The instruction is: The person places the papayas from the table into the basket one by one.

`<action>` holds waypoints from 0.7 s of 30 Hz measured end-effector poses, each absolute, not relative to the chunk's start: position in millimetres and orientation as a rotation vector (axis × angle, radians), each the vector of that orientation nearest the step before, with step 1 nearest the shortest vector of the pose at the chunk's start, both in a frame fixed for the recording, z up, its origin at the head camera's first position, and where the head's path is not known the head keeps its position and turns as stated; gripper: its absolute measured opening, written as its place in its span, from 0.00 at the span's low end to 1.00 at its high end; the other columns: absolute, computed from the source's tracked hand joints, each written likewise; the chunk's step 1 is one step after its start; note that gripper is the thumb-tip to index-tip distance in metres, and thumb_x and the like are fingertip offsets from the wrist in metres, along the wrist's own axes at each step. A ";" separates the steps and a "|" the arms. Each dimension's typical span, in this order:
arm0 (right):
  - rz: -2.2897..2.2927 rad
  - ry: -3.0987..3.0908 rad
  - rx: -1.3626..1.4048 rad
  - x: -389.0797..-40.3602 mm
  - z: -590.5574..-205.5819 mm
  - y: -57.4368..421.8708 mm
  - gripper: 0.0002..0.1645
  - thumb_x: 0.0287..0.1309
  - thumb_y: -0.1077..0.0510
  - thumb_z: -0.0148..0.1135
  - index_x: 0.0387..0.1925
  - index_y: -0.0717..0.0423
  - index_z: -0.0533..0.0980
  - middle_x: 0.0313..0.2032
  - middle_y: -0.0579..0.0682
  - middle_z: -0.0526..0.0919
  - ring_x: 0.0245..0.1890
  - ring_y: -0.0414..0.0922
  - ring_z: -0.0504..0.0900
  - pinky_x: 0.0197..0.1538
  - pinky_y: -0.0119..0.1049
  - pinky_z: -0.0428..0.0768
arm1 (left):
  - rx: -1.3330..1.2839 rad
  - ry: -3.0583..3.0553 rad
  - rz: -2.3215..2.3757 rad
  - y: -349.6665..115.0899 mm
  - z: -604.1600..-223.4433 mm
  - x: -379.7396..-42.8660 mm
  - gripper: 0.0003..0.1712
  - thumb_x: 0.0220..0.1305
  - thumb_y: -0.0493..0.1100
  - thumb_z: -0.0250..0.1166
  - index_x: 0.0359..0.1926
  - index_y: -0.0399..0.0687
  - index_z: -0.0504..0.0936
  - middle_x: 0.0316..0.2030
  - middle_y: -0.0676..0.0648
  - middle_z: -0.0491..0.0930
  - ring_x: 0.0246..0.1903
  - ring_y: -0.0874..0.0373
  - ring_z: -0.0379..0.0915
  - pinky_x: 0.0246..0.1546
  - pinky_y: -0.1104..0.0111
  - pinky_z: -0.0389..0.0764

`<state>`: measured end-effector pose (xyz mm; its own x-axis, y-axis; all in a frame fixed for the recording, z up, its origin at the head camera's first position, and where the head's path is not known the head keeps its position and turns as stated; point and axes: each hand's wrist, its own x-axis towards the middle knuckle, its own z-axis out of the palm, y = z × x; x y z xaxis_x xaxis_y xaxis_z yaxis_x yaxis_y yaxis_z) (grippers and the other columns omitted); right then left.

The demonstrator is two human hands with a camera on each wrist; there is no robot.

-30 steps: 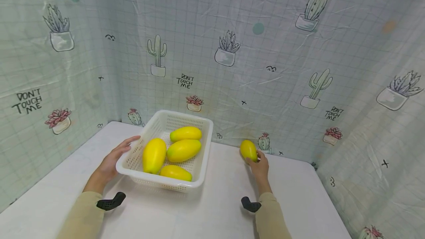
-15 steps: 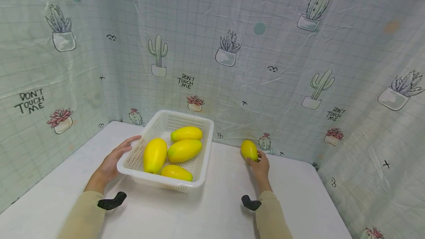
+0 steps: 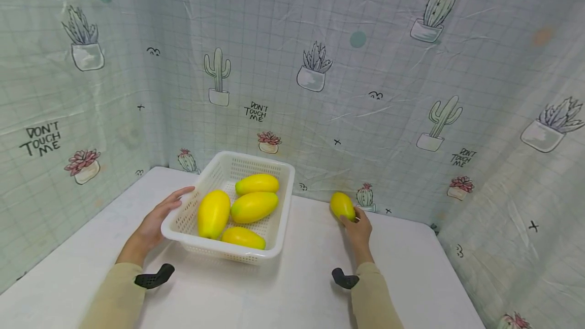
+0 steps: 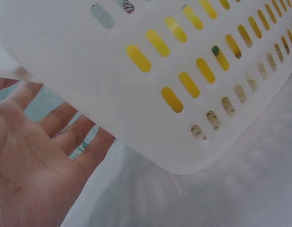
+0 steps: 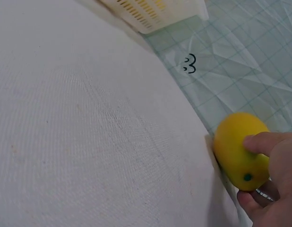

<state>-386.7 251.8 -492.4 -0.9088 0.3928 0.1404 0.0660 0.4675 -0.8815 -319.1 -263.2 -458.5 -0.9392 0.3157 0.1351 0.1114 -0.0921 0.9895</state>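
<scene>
My right hand [image 3: 358, 230] grips a yellow mango [image 3: 342, 205] near the back edge of the table, thumb on its near side and fingers round the far side. In the right wrist view this mango [image 5: 241, 149] shows a small dark green spot at its lower end. At the left, my left hand [image 3: 153, 222] lies along the side of a white plastic basket [image 3: 283, 222], its fingers stretched out by the rim. The left wrist view has the palm up close, fingertips hidden behind the basket wall [image 4: 108, 99]. Several yellow mangoes, including one large mango [image 3: 213, 215], lie inside the basket.
A white-covered table [image 3: 301, 288] carries everything. Behind it and at both sides hangs a curtain [image 3: 274, 65] printed with cacti, close to the basket's back and to the gripped mango. Black wrist cameras [image 3: 345, 279] sit on both sleeves.
</scene>
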 end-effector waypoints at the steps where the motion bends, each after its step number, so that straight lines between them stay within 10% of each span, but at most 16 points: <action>1: 1.423 -2.388 -0.387 -386.5 -492.2 251.4 0.34 0.54 0.55 0.62 0.61 0.57 0.63 0.57 0.59 0.69 0.54 0.54 0.70 0.56 0.47 0.73 | 0.483 2.012 2.169 -263.1 -457.9 -318.7 0.27 0.72 0.49 0.35 0.71 0.59 0.47 0.71 0.46 0.44 0.56 0.64 0.67 0.49 0.66 0.77; 21: 1.457 -2.362 -0.419 -380.9 -489.6 245.6 0.33 0.55 0.55 0.61 0.61 0.57 0.64 0.58 0.57 0.69 0.54 0.53 0.69 0.58 0.46 0.72 | 0.504 1.997 2.169 -263.5 -456.8 -317.7 0.27 0.73 0.49 0.34 0.71 0.57 0.46 0.71 0.45 0.43 0.56 0.65 0.66 0.50 0.68 0.76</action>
